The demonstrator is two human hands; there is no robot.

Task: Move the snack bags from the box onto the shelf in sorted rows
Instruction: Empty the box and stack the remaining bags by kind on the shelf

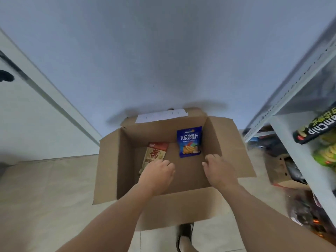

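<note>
A: Reaching into the cardboard box [127,160] with both hands, the person is at the picking step, I think. Only two snack bags are visible inside, so the box looks almost emptied.

B: Where are the bags exactly?

A: The blue bag [189,141] leans against the far wall of the box, on the right part. The orange-brown bag [156,153] lies on the bottom, more to the left.

B: And the hands, do they hold something?

A: The left hand [157,173] is over the near end of the orange-brown bag and covers it partly. Its fingers bend downward, but they are turned away from the camera, so I cannot tell if they already pinch the bag or only touch it. The right hand [219,169] is just beside the blue bag, below its lower corner, and apart from it. Its fingers are loosely curled and hold nothing.

B: So what does the next move need?

A: In my judgement, each hand must close on its own bag, then lift it out over the box wall. The shelf [283,124] stands to the right, with a black chip bag [316,130] and green bags [326,155] already on it. The two bags are of different kinds, so each probably needs its own row.

B: Any difficulty?

A: The blue bag stands against the wall, so it may slide down when the fingers push it.
</note>
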